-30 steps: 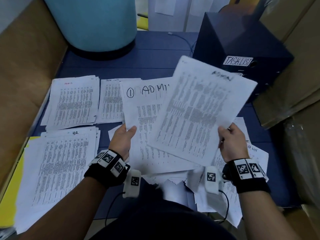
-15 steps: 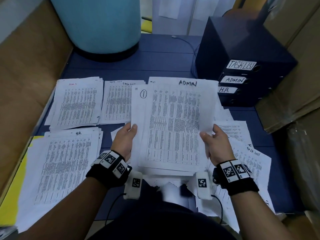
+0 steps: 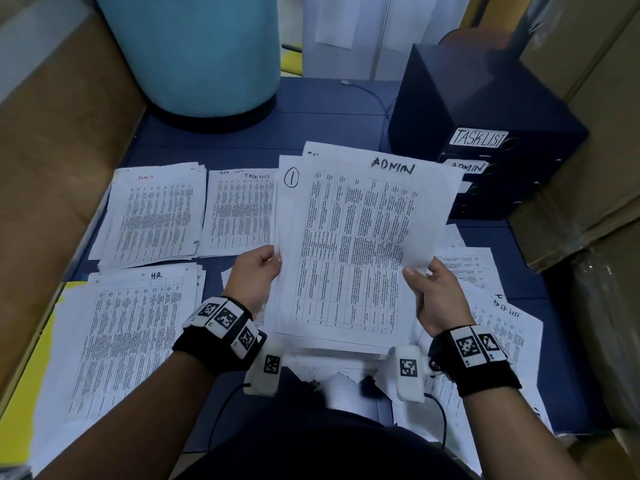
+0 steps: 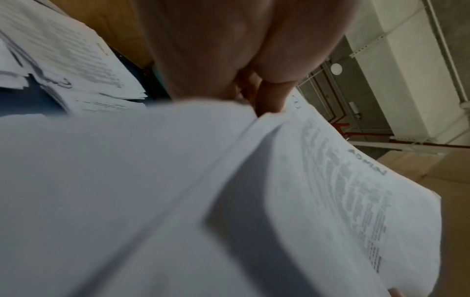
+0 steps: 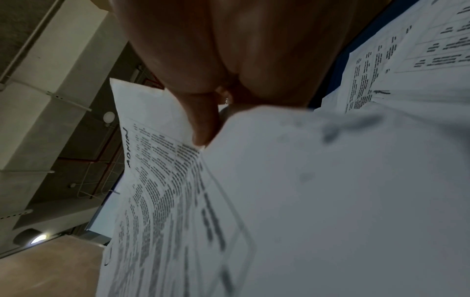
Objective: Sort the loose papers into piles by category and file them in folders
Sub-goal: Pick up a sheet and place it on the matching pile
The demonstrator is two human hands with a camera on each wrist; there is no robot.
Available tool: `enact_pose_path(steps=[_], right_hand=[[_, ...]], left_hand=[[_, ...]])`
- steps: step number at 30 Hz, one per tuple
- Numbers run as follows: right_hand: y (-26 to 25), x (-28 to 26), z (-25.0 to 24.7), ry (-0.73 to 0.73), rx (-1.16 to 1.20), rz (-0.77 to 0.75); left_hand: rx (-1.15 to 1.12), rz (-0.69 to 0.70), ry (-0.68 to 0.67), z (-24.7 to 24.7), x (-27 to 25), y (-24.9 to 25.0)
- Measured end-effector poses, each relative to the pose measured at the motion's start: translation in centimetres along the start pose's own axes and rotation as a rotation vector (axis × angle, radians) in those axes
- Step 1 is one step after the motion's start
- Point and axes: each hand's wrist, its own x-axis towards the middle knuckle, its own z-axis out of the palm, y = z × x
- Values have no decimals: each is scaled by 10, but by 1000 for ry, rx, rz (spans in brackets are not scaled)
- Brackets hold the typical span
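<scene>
The loose papers lie in printed stacks across a dark blue bench, and going left to right: at the near left edge sits a pile headed HR, behind it, toward the far left, a pile headed ADMIN in red, and just beside that a pile headed TASK LIST. In the middle, lifted clear of the bench, is the ADMIN sheaf, several sheets with a circled 1 on the one beneath. The left hand pinches its left edge, thumb on the face and fingers hidden behind; the right hand pinches the right edge the same way, and the right wrist view shows the thumb pressed on the printed side. At the near right corner more unsorted sheets overlap loosely, one marked TASK LIST. At the far right stands a dark stack of folders labelled TASKLIST and ADMIN, a lower label being covered by the sheaf. The sheets look light, thin and limp; the top one already bows between the hands, so I judge they will sag or fan apart if held at one corner. Gripping both long edges near the middle, or squaring the stack first, should keep it together, and a firm pinch guards against smooth sheets sliding over one another.
</scene>
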Motion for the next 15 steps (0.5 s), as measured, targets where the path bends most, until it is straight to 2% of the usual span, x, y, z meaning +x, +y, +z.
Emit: enact_pose_path(steps=[3,5,11,15], right_hand=[[0,-1,0,34,-6,-5],[2,0,-3,103,-9,-4],[-5,8,-32,451,124,-99],[-11,6,-51,493,145,-91]], left_hand=[[53,30,77,0,3,-1],[-8,30,128,2,4,0],[-129,1,162,-3,7,3],[-138,2,166,-4,6,3]])
